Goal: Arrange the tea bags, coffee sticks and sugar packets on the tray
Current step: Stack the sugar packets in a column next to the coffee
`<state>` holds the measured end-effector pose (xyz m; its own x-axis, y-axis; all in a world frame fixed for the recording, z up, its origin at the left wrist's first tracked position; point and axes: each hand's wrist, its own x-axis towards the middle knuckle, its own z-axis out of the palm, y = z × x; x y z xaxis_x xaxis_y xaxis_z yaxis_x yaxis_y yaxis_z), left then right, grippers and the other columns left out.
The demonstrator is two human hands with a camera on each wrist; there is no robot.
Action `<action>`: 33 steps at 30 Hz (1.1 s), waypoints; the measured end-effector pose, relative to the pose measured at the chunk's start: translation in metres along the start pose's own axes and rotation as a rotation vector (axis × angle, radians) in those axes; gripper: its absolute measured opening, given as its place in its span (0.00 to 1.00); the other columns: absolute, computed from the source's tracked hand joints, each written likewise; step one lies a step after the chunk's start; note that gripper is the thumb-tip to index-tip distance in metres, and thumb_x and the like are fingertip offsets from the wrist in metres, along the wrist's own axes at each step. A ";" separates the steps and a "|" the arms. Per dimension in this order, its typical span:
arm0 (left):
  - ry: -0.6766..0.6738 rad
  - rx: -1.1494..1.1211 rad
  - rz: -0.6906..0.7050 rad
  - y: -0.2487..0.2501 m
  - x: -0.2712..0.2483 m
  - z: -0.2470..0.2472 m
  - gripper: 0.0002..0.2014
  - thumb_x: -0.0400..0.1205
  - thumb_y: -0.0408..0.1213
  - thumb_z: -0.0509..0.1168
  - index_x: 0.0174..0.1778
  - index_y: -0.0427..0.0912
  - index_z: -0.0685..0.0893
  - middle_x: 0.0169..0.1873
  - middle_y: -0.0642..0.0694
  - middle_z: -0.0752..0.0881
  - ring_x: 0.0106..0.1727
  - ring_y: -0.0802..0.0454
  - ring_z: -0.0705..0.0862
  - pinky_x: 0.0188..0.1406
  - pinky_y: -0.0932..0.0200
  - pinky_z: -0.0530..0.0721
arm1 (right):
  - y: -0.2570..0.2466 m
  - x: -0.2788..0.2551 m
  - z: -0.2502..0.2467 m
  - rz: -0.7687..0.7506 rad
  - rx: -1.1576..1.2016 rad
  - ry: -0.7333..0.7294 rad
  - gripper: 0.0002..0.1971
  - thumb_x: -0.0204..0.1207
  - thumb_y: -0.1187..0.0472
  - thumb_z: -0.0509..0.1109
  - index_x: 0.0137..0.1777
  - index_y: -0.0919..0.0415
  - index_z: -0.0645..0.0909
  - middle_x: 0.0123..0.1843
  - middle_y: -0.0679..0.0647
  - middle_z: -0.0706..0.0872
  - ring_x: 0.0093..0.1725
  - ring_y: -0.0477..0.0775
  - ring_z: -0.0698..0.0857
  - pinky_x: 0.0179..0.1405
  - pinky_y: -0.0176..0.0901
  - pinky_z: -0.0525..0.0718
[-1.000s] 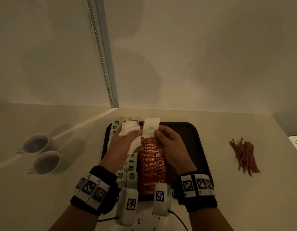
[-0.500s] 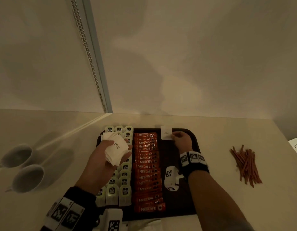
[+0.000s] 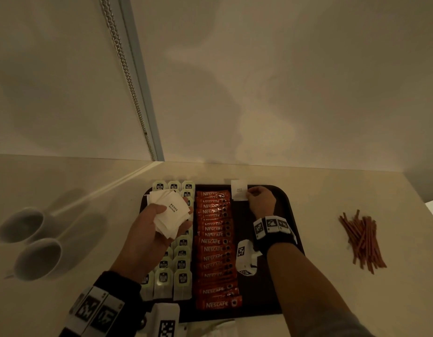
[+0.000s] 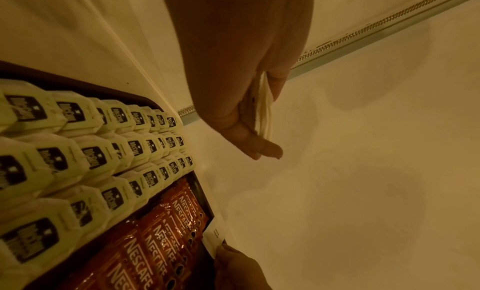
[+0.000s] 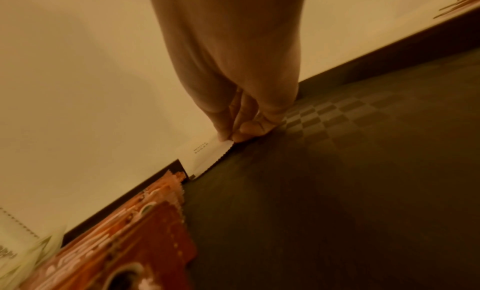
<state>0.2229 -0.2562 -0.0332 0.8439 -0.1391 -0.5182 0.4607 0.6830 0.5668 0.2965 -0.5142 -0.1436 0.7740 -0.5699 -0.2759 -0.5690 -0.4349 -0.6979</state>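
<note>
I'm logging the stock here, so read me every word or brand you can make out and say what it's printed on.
"NESCAFE": on the orange coffee sticks in the dark tray.
"WHITE SUGAR": on the top white paper sugar packet of the stack held in the left hand.
Single white sugar packet pinched by the right hand: print too small to read.
Pale green tea bags: dark label, wording unreadable.

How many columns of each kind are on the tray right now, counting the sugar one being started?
Tea bags: 3 columns
Coffee sticks: 1 column
Sugar packet: 1 column, one packet pinched by the right hand; the left hand holds the stack of sugar packets
Total: 5 columns
</note>
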 end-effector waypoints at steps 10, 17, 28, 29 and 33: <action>0.003 0.050 0.000 -0.001 0.002 -0.002 0.16 0.85 0.31 0.53 0.65 0.44 0.78 0.54 0.38 0.87 0.48 0.41 0.89 0.33 0.50 0.90 | -0.001 -0.004 -0.004 0.002 -0.013 -0.009 0.11 0.78 0.64 0.69 0.59 0.66 0.81 0.60 0.61 0.85 0.59 0.57 0.82 0.56 0.41 0.78; 0.011 0.132 0.027 0.000 0.007 0.008 0.12 0.84 0.29 0.57 0.60 0.44 0.81 0.50 0.40 0.89 0.49 0.41 0.87 0.28 0.52 0.88 | -0.062 -0.072 -0.020 -0.297 0.312 -0.378 0.10 0.80 0.51 0.65 0.54 0.56 0.83 0.49 0.50 0.87 0.51 0.51 0.86 0.50 0.42 0.83; 0.074 0.378 0.195 0.002 0.005 0.020 0.09 0.79 0.32 0.69 0.53 0.47 0.85 0.41 0.42 0.89 0.35 0.48 0.86 0.20 0.61 0.78 | -0.093 -0.132 -0.034 -0.392 0.492 -0.747 0.25 0.76 0.67 0.69 0.66 0.39 0.74 0.55 0.57 0.85 0.52 0.55 0.88 0.49 0.49 0.88; 0.075 0.381 0.207 0.003 0.005 0.020 0.09 0.79 0.32 0.69 0.53 0.47 0.85 0.41 0.42 0.90 0.35 0.49 0.87 0.21 0.61 0.79 | -0.093 -0.133 -0.034 -0.370 0.527 -0.754 0.22 0.77 0.67 0.68 0.65 0.41 0.76 0.55 0.58 0.84 0.51 0.57 0.88 0.48 0.48 0.88; 0.006 0.455 0.248 0.003 0.002 0.018 0.13 0.75 0.27 0.71 0.53 0.46 0.85 0.46 0.41 0.90 0.45 0.43 0.87 0.34 0.53 0.83 | -0.088 -0.135 -0.029 -0.127 0.824 -0.678 0.09 0.78 0.66 0.67 0.55 0.54 0.80 0.53 0.59 0.87 0.48 0.59 0.87 0.48 0.52 0.86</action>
<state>0.2308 -0.2674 -0.0207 0.9418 -0.0081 -0.3360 0.3215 0.3137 0.8935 0.2335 -0.4194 -0.0254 0.9513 0.0628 -0.3019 -0.3070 0.2848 -0.9081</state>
